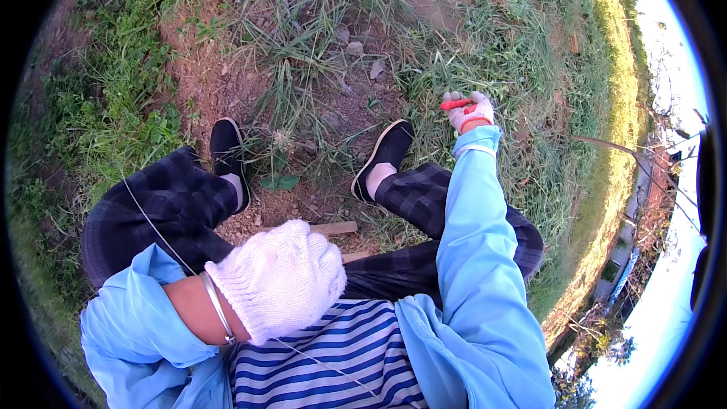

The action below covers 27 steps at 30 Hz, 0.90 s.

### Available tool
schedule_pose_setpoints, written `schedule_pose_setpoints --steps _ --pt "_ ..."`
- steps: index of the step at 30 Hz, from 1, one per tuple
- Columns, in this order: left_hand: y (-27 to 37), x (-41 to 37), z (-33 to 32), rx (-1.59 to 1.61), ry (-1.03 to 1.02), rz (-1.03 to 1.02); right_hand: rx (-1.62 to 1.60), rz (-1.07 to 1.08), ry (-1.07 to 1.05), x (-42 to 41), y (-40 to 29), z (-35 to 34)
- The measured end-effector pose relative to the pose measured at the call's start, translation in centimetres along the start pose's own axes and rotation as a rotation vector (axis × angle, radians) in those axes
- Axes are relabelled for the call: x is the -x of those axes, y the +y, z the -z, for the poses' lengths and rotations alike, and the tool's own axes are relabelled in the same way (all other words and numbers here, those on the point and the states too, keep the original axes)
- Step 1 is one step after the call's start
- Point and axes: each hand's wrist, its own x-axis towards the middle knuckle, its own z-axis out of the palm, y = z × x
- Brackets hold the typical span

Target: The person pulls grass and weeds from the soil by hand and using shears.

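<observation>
My left hand (284, 281), in a white knitted glove, is curled in front of my striped shirt (318, 369). Its fingers face away, so I cannot tell whether anything is in them. A thin pale strand (150, 218) runs over my left knee toward that wrist, and another thin strand (324, 362) crosses the shirt below the glove. Out to the right, low over cut grass (431, 76), my gloved right hand (474, 113) is closed around a red-handled tool (456, 104). The tool's working end cannot be made out.
My dark shoes (227, 147) rest apart on reddish soil (196, 68) with grass tufts (301, 62) and small stones (355, 48) ahead. Wooden slats (335, 228) show between my legs. A bare branch (608, 143) juts in at right, before a yellowed grass strip (619, 68).
</observation>
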Motion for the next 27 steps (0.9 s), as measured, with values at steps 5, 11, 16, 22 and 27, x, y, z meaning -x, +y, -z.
schedule_pose_setpoints --steps 5,11,16,22,27 --pt "0.7 0.2 -1.4 -0.030 -0.194 -0.014 0.468 -0.279 -0.548 7.3 10.9 -0.2" --pt "0.5 -0.1 -2.5 -0.080 -0.327 -0.012 1.094 -0.363 -0.212 11.8 17.7 5.4" --pt "0.7 0.3 -2.6 -0.090 -0.347 0.003 1.270 -0.509 -0.145 14.6 19.0 7.7" --pt "0.7 0.5 -2.5 -0.130 -0.253 0.044 1.156 -0.497 -0.085 11.9 19.4 7.9" --pt "0.5 0.5 -2.7 -0.125 -0.251 0.078 0.723 -0.255 -0.179 8.5 17.5 5.6"
